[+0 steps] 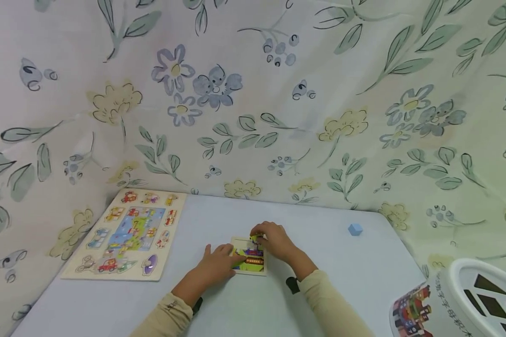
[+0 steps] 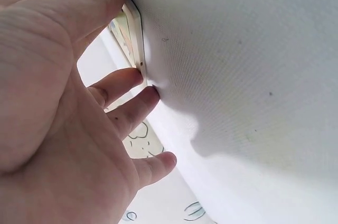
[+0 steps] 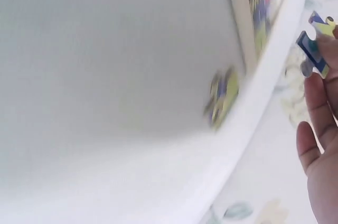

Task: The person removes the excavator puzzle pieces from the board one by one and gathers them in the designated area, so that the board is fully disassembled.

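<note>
A small wooden jigsaw tray (image 1: pixel 240 243) lies on the white table, with colourful pieces fitted over its right and lower parts. My left hand (image 1: pixel 218 264) rests at its left side, thumb over the picture. In the left wrist view, that hand's fingertips (image 2: pixel 138 76) are against the tray's pale edge (image 2: pixel 138 34), fingers loosely extended. Above the tray's upper right corner, my right hand (image 1: pixel 278 241) pinches a jigsaw piece (image 1: pixel 255 238). The right wrist view shows this piece (image 3: pixel 317 57) with blue and yellow parts at the fingertips. Another loose piece (image 3: pixel 224 97) lies beside the tray, blurred.
A larger wooden picture board (image 1: pixel 173 234) with knobbed or inset shapes lies at the left. A light blue block (image 1: pixel 355 229) sits at the back right. At the front right stands a white tub (image 1: pixel 442 299) with a slotted lid. Floral cloth (image 1: pixel 253 154) hangs behind.
</note>
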Available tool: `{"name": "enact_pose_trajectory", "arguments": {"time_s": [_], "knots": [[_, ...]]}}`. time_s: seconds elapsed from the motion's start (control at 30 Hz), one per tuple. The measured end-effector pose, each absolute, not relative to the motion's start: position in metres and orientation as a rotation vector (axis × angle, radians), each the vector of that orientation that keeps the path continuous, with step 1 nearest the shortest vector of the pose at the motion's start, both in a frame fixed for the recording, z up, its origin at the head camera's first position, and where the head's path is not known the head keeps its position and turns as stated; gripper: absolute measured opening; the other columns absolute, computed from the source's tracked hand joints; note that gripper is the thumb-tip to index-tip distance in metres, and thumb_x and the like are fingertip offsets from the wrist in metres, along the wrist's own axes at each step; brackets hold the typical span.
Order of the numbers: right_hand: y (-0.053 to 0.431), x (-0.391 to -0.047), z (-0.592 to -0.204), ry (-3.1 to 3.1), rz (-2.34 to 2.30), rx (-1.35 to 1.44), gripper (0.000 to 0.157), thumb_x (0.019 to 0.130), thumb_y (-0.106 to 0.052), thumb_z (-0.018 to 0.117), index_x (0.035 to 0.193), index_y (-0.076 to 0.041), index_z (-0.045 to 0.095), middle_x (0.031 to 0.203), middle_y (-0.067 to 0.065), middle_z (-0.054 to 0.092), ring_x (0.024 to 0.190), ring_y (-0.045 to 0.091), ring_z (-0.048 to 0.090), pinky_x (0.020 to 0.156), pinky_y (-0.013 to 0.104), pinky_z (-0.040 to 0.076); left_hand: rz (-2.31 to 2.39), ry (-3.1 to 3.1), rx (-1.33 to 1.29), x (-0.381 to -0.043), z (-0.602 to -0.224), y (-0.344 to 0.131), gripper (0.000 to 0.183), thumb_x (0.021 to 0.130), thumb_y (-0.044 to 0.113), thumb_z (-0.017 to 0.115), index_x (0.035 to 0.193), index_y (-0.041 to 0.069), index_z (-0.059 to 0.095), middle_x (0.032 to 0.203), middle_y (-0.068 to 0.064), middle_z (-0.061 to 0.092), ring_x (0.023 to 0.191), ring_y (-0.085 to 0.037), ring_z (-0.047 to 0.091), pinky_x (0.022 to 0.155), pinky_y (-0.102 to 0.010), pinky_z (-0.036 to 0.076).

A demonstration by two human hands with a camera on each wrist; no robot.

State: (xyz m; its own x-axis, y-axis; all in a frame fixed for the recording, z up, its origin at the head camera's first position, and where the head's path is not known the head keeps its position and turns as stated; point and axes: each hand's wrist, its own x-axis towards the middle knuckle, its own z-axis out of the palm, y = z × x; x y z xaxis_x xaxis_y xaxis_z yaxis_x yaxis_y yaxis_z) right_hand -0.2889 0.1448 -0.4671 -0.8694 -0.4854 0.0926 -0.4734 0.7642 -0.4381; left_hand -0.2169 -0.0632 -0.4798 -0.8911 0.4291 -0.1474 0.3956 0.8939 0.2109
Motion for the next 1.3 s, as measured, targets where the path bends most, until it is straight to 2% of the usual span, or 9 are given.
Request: {"name": "enact_pose_trajectory", "arguments": {"time_s": [0.13,0.27,0.43,0.8,1.03,1.3], "knots": [[0.179,-0.292,-0.461,2.913,-0.734,-0.601,0.015,0.093,-0.01,0.065,0.1,-0.022,0.069,0.102,-0.006,0.065,0.103,0.017,0.059,0.095,0.047,0.044,0.296,2.87,0.636,-0.216,-0.481,-0.063,0.043,0.091,0.03,0.068,0.133,0.034,0.06,0.141,-0.009,0.047,0.134,-0.031,0.041,0.107,-0.068,0.023],[0.211,-0.293,-0.46,2.857,-0.724,-0.394,0.014,0.093,-0.007,0.063,0.098,-0.02,0.067,0.098,-0.005,0.064,0.096,0.015,0.058,0.084,0.04,0.048,0.318,2.878,0.644,-0.216,-0.48,-0.063,0.043,0.09,0.028,0.069,0.132,0.032,0.06,0.139,-0.009,0.047,0.133,-0.032,0.041,0.107,-0.069,0.022],[0.226,-0.296,-0.469,2.754,-0.757,-0.312,0.015,0.092,-0.005,0.063,0.097,-0.019,0.066,0.097,-0.004,0.063,0.089,0.015,0.054,0.078,0.035,0.048,0.345,2.882,0.624,-0.216,-0.477,-0.069,0.044,0.089,0.025,0.07,0.131,0.03,0.061,0.138,-0.01,0.047,0.132,-0.033,0.042,0.106,-0.07,0.021],[0.223,-0.292,-0.476,2.776,-0.696,-0.302,0.017,0.091,-0.005,0.063,0.097,-0.02,0.069,0.098,-0.004,0.064,0.091,0.016,0.055,0.083,0.04,0.047,0.356,2.852,0.631,-0.217,-0.476,-0.065,0.043,0.09,0.026,0.069,0.132,0.029,0.061,0.14,-0.011,0.047,0.133,-0.033,0.041,0.107,-0.069,0.02],[0.217,-0.29,-0.479,2.863,-0.603,-0.349,0.02,0.089,-0.007,0.068,0.102,-0.022,0.07,0.103,-0.003,0.062,0.102,0.019,0.057,0.091,0.048,0.045,0.343,2.859,0.665,-0.215,-0.472,-0.063,0.042,0.09,0.027,0.069,0.132,0.029,0.061,0.14,-0.011,0.047,0.133,-0.033,0.041,0.107,-0.068,0.022],[0.168,-0.282,-0.468,2.847,-0.53,-0.669,0.024,0.09,-0.014,0.068,0.114,-0.019,0.069,0.113,0.002,0.063,0.11,0.024,0.055,0.098,0.053,0.039,0.312,2.866,0.64,-0.214,-0.472,-0.064,0.042,0.091,0.029,0.068,0.132,0.03,0.061,0.14,-0.011,0.048,0.133,-0.032,0.042,0.107,-0.068,0.023]]}}
